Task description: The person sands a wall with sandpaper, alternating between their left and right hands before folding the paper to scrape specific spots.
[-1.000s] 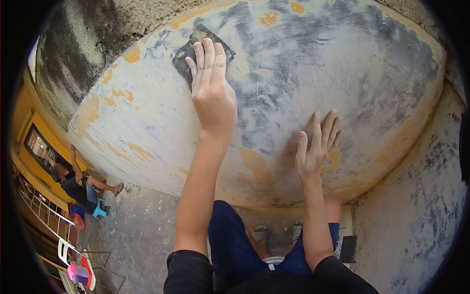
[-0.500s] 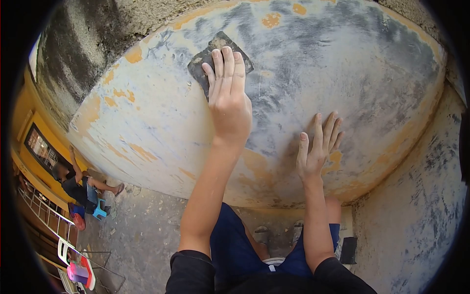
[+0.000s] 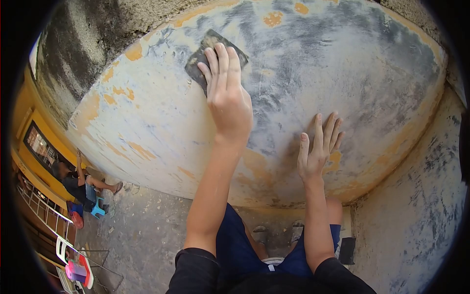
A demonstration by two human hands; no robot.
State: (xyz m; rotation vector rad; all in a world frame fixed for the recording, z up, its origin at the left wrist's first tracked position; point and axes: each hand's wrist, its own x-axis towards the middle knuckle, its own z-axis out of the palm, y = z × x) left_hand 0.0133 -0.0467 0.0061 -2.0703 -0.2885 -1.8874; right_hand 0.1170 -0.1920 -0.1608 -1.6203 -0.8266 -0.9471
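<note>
My left hand (image 3: 228,95) presses a dark, square sheet of sandpaper (image 3: 195,68) flat on the upper part of a curved wall (image 3: 166,112). Its fingers lie over the sheet, and pale dust coats the fingertips and the sheet's middle. Lower and to the right, my right hand (image 3: 316,157) rests with spread fingers against the same wall and holds nothing. The wall's surface is whitish, with grey-black smears and orange patches around the edges.
At the far left a person (image 3: 76,183) sits by a blue stool (image 3: 99,208). A metal ladder (image 3: 46,210) and a pink container (image 3: 76,271) are below. A dark sheet (image 3: 347,250) lies near my legs. A side wall (image 3: 416,206) rises at right.
My left hand and the sandpaper have slid slightly left and up on the wall. My right hand stays in place. The seated person's raised arm has shifted a little.
</note>
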